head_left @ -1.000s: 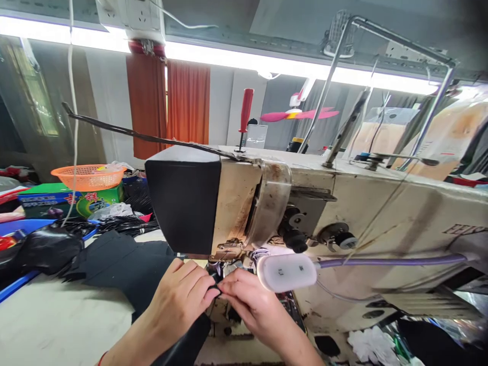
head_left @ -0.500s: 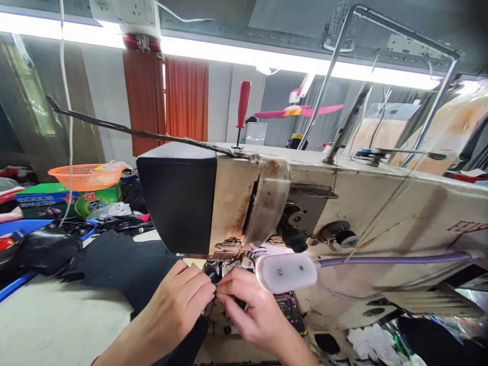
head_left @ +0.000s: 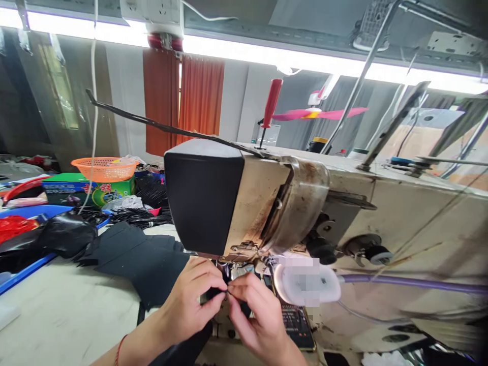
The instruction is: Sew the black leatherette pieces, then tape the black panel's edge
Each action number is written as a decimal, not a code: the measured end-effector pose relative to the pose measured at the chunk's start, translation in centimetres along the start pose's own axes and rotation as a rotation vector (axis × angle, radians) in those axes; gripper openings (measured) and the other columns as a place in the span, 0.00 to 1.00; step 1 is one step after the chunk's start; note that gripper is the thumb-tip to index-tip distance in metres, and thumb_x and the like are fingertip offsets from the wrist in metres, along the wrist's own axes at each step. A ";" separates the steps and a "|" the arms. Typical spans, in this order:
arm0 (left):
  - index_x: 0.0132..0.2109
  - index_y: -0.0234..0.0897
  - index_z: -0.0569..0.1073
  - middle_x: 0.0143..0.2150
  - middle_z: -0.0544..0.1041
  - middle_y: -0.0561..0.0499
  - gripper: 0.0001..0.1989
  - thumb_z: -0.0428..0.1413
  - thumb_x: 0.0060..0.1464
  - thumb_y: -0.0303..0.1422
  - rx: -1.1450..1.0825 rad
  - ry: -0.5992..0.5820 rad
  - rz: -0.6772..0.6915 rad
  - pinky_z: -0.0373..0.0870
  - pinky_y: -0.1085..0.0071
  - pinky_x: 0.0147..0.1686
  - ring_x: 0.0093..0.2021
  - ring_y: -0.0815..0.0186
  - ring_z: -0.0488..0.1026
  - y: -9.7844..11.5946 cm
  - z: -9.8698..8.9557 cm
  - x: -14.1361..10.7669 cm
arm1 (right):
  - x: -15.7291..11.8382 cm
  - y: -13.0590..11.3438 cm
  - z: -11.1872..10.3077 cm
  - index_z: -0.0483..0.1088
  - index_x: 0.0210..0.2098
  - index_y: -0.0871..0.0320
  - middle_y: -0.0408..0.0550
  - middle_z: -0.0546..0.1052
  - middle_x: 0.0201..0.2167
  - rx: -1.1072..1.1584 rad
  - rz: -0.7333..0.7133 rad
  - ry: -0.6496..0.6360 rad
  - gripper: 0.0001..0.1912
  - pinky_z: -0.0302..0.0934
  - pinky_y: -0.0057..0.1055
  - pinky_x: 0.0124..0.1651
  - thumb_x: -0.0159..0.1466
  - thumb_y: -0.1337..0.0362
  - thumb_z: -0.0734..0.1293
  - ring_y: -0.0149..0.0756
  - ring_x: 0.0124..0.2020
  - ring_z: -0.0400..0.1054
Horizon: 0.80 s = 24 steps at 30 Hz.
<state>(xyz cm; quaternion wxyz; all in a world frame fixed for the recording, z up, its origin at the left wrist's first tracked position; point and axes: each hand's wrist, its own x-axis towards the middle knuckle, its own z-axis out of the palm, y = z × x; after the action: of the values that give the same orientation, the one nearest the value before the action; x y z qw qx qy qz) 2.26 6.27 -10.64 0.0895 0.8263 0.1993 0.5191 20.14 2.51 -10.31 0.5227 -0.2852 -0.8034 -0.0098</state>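
Below the head of a beige sewing machine [head_left: 255,203], my left hand [head_left: 194,297] and my right hand [head_left: 257,312] meet at their fingertips. Both pinch a small piece of dark material [head_left: 224,292] near the needle area; most of it is hidden by the fingers. Dark fabric pieces [head_left: 145,259] lie on the table left of my left hand, and more dark fabric hangs below my wrist. A lit white lamp [head_left: 308,280] sits just above my right hand. Behind that hand is a phone [head_left: 295,323].
A red screwdriver [head_left: 272,104] stands on the machine top, beside a long dark strip [head_left: 152,122]. An orange basket [head_left: 104,169] rests on a green box [head_left: 72,188] at the left. Near it is a blue tray [head_left: 28,274] with black plastic bags.
The view has shifted, so the machine and hands appear further right. My left thumb now shows, and both hands still pinch at the same spot under the machine head.
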 end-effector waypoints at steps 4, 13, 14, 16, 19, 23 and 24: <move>0.40 0.39 0.73 0.36 0.79 0.55 0.06 0.54 0.61 0.24 0.129 -0.043 0.209 0.63 0.66 0.42 0.39 0.67 0.72 -0.3 -0.6 0.4 | -1.5 1.5 -0.9 0.70 0.49 0.56 0.51 0.79 0.38 -0.065 -0.091 -0.054 0.18 0.73 0.36 0.41 0.60 0.76 0.67 0.39 0.39 0.75; 0.42 0.34 0.74 0.33 0.79 0.53 0.07 0.51 0.65 0.23 0.423 -0.173 0.445 0.56 0.63 0.37 0.36 0.68 0.72 0.2 -1.9 0.2 | -4.4 6.8 -0.7 0.77 0.49 0.51 0.51 0.82 0.42 -0.259 -0.029 -0.022 0.13 0.76 0.41 0.42 0.65 0.67 0.66 0.45 0.43 0.78; 0.43 0.34 0.74 0.34 0.80 0.53 0.07 0.51 0.65 0.23 0.425 -0.167 0.450 0.57 0.63 0.37 0.37 0.68 0.73 0.0 -1.9 0.1 | -4.4 7.0 -0.7 0.77 0.48 0.50 0.50 0.82 0.42 -0.266 -0.033 -0.030 0.13 0.76 0.41 0.41 0.65 0.66 0.67 0.45 0.42 0.78; 0.43 0.37 0.74 0.35 0.80 0.54 0.07 0.51 0.65 0.24 0.442 -0.157 0.451 0.58 0.64 0.37 0.37 0.68 0.73 -0.3 -1.8 -0.1 | -4.4 7.2 -0.8 0.77 0.48 0.49 0.49 0.82 0.42 -0.264 -0.038 -0.036 0.13 0.76 0.39 0.40 0.65 0.66 0.67 0.45 0.41 0.79; 0.43 0.42 0.74 0.36 0.81 0.55 0.08 0.52 0.66 0.26 0.476 -0.149 0.455 0.60 0.65 0.37 0.38 0.69 0.73 -0.7 -1.7 -0.2 | -4.3 7.3 -1.0 0.77 0.49 0.48 0.47 0.83 0.43 -0.257 -0.044 -0.048 0.14 0.76 0.38 0.40 0.65 0.65 0.68 0.43 0.39 0.80; 0.43 0.39 0.75 0.37 0.82 0.55 0.10 0.50 0.67 0.25 0.480 -0.076 0.472 0.59 0.64 0.36 0.37 0.70 0.73 -0.7 -1.5 0.0 | -4.1 7.1 -1.1 0.77 0.50 0.48 0.44 0.84 0.40 -0.237 -0.038 -0.057 0.15 0.75 0.36 0.39 0.65 0.66 0.68 0.41 0.36 0.80; 0.43 0.38 0.75 0.37 0.83 0.55 0.10 0.49 0.67 0.25 0.479 -0.063 0.473 0.59 0.64 0.36 0.37 0.70 0.73 -0.7 -1.5 0.1 | -4.1 7.1 -1.1 0.77 0.49 0.48 0.44 0.84 0.40 -0.226 -0.032 -0.057 0.14 0.75 0.35 0.39 0.65 0.66 0.68 0.41 0.36 0.80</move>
<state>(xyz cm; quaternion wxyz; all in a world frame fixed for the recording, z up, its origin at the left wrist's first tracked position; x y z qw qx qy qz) 0.77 6.82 -10.16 -0.2239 0.8628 0.1156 0.4383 25.58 6.26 -15.28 0.4640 -0.3295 -0.8161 -0.1008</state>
